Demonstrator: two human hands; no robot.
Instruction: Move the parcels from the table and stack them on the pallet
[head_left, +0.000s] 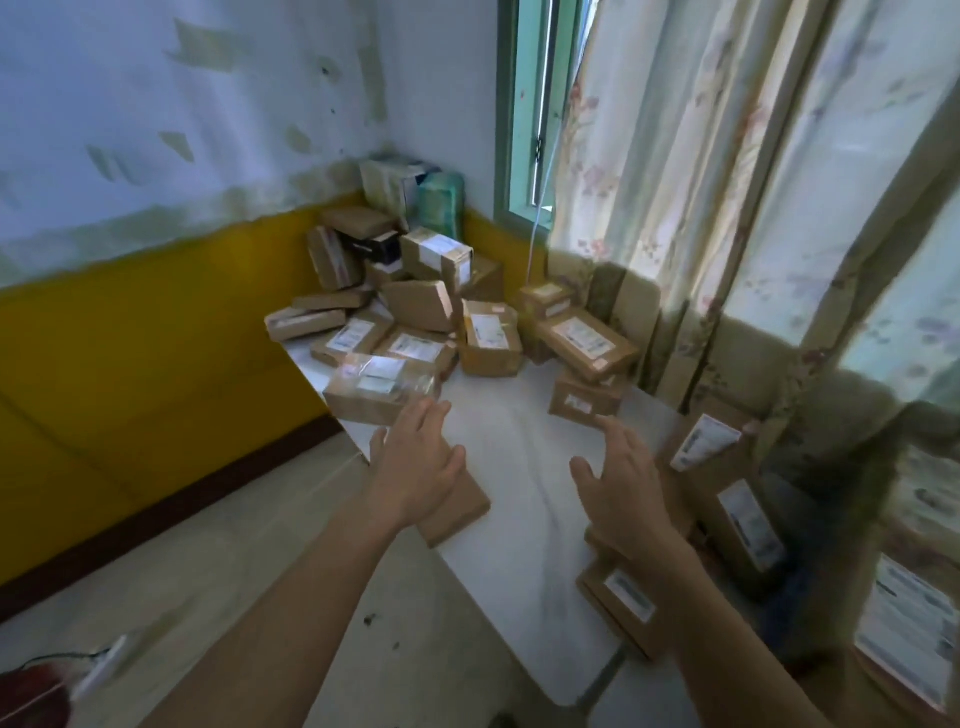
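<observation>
Both the left hand (418, 460) and right hand (621, 486) reach open-fingered over the white table (524, 467) toward the heaped brown parcels (415, 306), holding nothing

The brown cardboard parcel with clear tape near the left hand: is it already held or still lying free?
Free: brown cardboard parcel with clear tape lies on the white table; left hand is open.

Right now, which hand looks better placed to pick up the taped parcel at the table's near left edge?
The left hand. Its open fingers reach almost to the taped parcel, while the right hand hovers open further right, nearer a small parcel.
</observation>
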